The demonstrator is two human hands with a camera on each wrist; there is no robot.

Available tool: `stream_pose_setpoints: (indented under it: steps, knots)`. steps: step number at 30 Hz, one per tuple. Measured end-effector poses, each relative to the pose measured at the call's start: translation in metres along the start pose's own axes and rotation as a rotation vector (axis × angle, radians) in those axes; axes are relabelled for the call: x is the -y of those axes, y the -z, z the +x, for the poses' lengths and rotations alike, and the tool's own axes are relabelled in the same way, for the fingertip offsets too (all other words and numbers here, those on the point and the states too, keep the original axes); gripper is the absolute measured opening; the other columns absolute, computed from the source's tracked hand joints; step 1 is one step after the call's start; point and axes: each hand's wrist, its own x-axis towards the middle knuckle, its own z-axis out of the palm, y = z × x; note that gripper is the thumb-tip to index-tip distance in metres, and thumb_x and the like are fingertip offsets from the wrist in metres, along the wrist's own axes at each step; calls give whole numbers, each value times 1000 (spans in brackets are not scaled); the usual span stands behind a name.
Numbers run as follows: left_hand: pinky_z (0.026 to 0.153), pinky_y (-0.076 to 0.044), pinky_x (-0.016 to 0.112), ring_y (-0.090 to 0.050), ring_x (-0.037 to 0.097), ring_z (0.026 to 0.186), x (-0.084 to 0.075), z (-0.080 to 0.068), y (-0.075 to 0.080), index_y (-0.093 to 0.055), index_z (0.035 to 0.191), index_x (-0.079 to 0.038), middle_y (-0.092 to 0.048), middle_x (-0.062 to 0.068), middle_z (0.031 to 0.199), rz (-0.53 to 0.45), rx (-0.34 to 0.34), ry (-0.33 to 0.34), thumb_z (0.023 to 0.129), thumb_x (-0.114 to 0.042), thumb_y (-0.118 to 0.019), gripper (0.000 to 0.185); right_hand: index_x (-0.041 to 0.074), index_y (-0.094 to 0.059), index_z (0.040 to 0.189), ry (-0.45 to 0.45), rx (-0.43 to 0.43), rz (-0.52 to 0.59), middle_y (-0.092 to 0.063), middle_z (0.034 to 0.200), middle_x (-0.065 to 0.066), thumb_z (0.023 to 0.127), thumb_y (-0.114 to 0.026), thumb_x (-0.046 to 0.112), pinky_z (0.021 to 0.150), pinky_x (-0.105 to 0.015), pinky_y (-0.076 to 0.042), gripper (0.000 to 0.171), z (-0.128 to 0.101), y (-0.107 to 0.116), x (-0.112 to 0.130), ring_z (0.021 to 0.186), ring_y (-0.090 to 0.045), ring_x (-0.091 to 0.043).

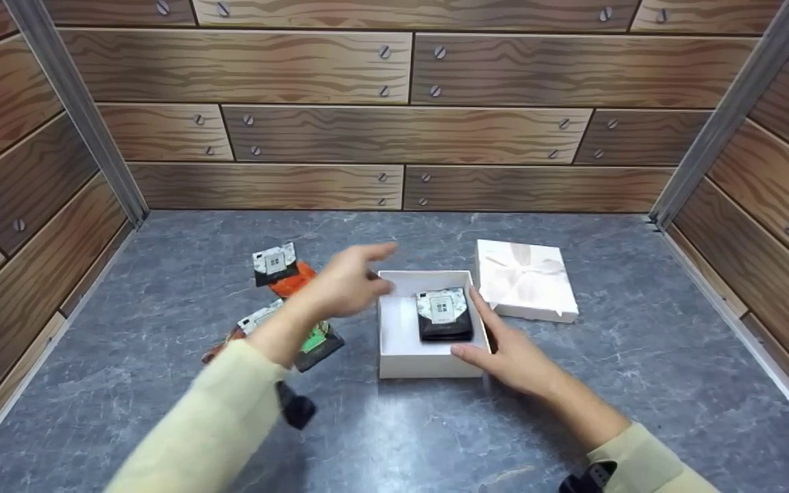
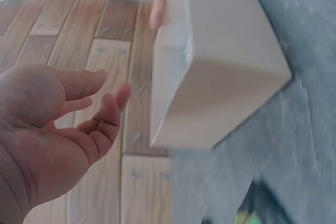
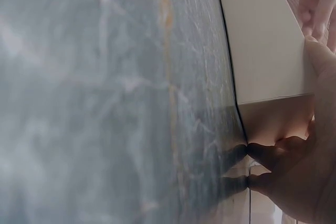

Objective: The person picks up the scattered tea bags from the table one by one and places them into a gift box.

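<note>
On a grey marbled tabletop (image 1: 641, 356) walled in by wood-patterned panels, a person in pale yellow sleeves works over an open white box (image 1: 401, 342) that already holds one small black packet with a silver patterned label (image 1: 444, 313), lying toward the box's right side. The right hand (image 1: 511, 352) steadies the box, its thumb along the near right corner and its fingers laid up the right wall; the right wrist view shows the fingertips (image 3: 262, 153) pressed at the base of the box where it meets the tabletop. The left hand (image 1: 346, 281) hovers just left of the box with fingers loosely spread and holding nothing, as the left wrist view confirms, the empty palm (image 2: 47, 129) facing the box's outer wall. The box's white lid (image 1: 526, 281), marked with a faint ribbon pattern, lies just beside the box on its far right. More packets wait to the left: one on an orange wrapper (image 1: 278, 266) and another with green showing (image 1: 316, 339), partly hidden beneath the left forearm. To judge from the layout, the work goes best if the right hand pins the box while the left picks one packet cleanly and sets it flat in the bare left half.
</note>
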Motion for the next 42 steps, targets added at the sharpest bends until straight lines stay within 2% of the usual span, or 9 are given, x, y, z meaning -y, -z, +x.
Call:
stream_pose_setpoints:
  steps: [5,8,11,16,19,23,30,38,42]
  knots:
    - [75,-62,32,-71,23,113,18,-27,37,-40,164,-15,-44,15,164,-106,-101,-12,100,-5,-71,72,23,-15,172,-5,2,0,-39,161,-32,97,-73,54,117,-67,-34,100,1,-1,1,139,-48,-54]
    - [81,-62,33,-71,29,118,35,-43,56,-41,164,-13,-47,18,161,-120,-170,-16,100,-5,-71,70,23,-15,172,-13,6,-5,-39,160,-33,97,-73,55,116,-68,-35,101,1,-1,1,138,-49,-55]
    - [78,-61,30,-70,31,118,55,-57,71,-44,163,-12,-51,19,157,-114,-235,9,101,-6,-71,68,23,-15,172,-18,10,-14,-40,159,-34,97,-72,56,115,-69,-35,101,1,0,2,136,-50,-56]
    - [87,-62,34,-66,36,125,90,-79,83,-43,162,-8,-52,23,154,-93,-288,51,101,-9,-72,67,25,-14,172,-20,14,-20,-39,160,-33,97,-72,56,115,-70,-35,101,1,1,3,137,-49,-56]
    - [100,-57,44,-64,40,128,108,-90,87,-44,160,-3,-54,27,152,-73,-315,65,101,-12,-73,67,24,-14,172,-15,15,-14,-38,161,-33,97,-72,56,116,-69,-35,101,2,1,3,138,-48,-56]
    - [106,-53,51,-61,44,131,130,-101,88,-46,157,1,-57,29,148,-53,-349,74,100,-14,-75,66,23,-14,172,-6,14,-4,-38,161,-33,97,-73,54,116,-68,-35,101,2,0,2,138,-48,-55]
    - [111,-48,54,-56,47,135,159,-114,82,-47,156,4,-55,31,148,-65,-339,114,98,-17,-78,69,24,-14,172,-6,13,-6,-40,160,-33,97,-73,54,115,-68,-36,100,1,0,2,136,-50,-55]
    - [112,-47,53,-56,48,134,177,-110,71,-48,156,3,-53,31,151,-108,-300,158,95,-19,-82,73,25,-13,172,-5,9,-10,-37,162,-33,97,-73,55,115,-70,-34,100,1,1,2,137,-48,-57]
    - [119,-38,55,-51,45,141,182,-104,65,-48,156,2,-53,28,153,-109,-258,163,92,-21,-86,78,26,-13,172,-7,9,-12,-38,161,-33,97,-73,55,114,-70,-36,101,1,0,1,136,-50,-57]
